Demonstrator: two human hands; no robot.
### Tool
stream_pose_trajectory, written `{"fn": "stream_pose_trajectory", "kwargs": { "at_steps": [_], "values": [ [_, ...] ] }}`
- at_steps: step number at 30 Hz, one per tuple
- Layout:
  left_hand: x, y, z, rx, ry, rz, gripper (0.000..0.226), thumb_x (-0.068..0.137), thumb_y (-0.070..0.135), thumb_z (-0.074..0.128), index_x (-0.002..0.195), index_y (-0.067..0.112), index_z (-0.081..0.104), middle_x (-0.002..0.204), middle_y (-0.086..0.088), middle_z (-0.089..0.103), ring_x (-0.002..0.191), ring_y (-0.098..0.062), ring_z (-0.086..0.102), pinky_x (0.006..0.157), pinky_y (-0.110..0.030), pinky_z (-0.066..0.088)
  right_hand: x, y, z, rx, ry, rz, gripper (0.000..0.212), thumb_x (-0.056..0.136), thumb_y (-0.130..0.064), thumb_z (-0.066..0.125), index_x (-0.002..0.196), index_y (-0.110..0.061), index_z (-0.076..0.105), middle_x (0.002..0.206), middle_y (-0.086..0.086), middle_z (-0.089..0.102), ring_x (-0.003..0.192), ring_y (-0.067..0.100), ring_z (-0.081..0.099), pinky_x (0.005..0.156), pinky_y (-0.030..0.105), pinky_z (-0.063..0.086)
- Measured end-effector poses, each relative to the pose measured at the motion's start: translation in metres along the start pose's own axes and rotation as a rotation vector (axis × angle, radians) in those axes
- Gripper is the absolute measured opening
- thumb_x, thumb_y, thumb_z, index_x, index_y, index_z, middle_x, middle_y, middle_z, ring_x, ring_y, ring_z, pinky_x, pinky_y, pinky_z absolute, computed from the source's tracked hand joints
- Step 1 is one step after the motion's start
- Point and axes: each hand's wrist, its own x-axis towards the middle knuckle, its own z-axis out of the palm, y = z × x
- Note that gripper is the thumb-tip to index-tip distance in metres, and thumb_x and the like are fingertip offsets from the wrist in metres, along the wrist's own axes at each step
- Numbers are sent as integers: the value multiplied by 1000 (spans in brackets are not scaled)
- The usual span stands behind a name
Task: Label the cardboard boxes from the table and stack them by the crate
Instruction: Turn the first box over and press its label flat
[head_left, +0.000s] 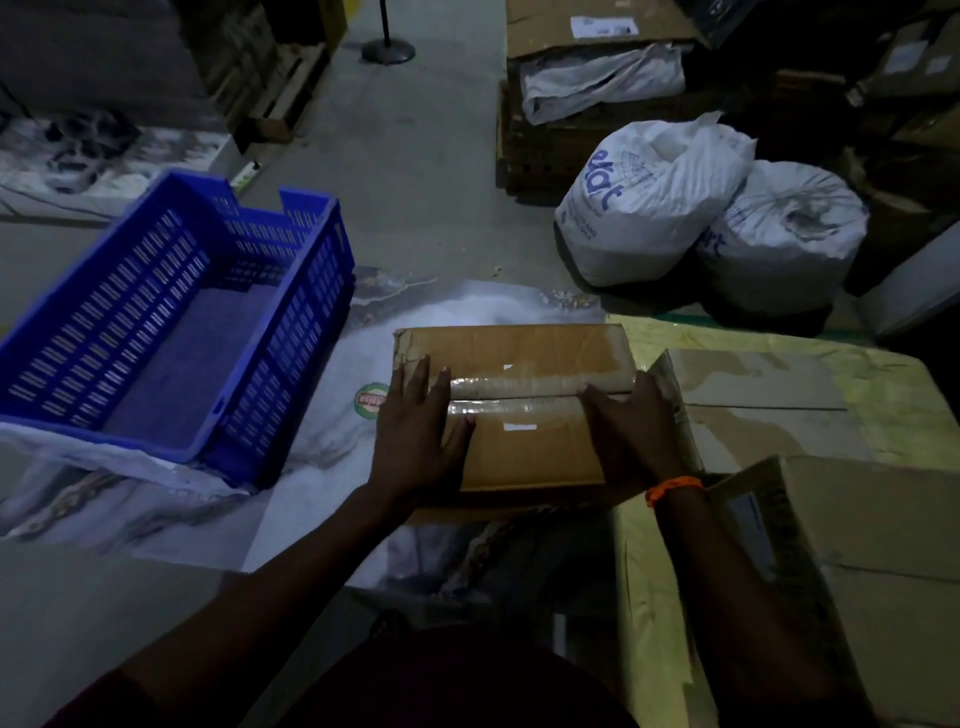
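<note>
Box (519, 405) lies flat on floor sheeting, long axis running between both hands. Left hand (421, 436) and right hand (628, 431) rest open-palmed on its top ends; crate (171, 322) beyond left hand.

In the upper right of your view, the nearer white sack (649, 202) carries blue lettering that reads roughly "ekart", its first letters hidden in a fold; the smaller print under it is too fine to read. The second sack (779, 234) behind it shows only "rt". The round green-and-red emblem (370, 400) on the white sheet (332, 364) at centre frame is illegible.
</note>
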Motion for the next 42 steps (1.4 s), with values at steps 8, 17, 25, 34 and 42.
{"fn": "stream_pose_trajectory", "kwargs": {
  "at_steps": [8,17,25,34,42],
  "values": [
    [-18,24,19,-418,67,12,90,88,70,39,159,24,11,168,-2,-6,156,-25,-5,125,-43,3,31,-71,-50,-232,49,-286,86,70,-51,89,139,-13,53,135,15,61,125,36,58,96,42,48],
    [-30,-23,26,-403,-89,-236,149,61,97,56,152,22,-35,163,-3,-35,150,-18,-27,122,-46,-3,-39,-172,-10,-600,-39,-870,91,74,-29,86,153,-18,42,153,10,46,133,35,49,104,46,42],
    [-20,-19,-22,-744,286,-55,91,76,41,87,145,39,28,137,36,43,123,20,44,93,-3,41,-85,-150,13,-643,-77,-1105,87,72,-28,83,151,-21,46,155,6,49,142,30,44,115,50,29],
    [-5,7,-59,-576,288,309,86,87,47,73,157,19,32,166,-1,25,151,-20,31,114,-49,42,-82,-78,4,-507,138,-1113,63,85,-34,63,145,-27,46,149,2,56,136,24,48,110,47,36],
    [0,16,-78,-402,325,473,32,93,43,63,97,13,74,134,-1,61,130,-18,50,103,-44,44,-88,-78,-7,-280,-12,-1063,42,95,-52,57,118,-20,70,120,-1,72,110,21,63,87,46,51]
  ]
}}
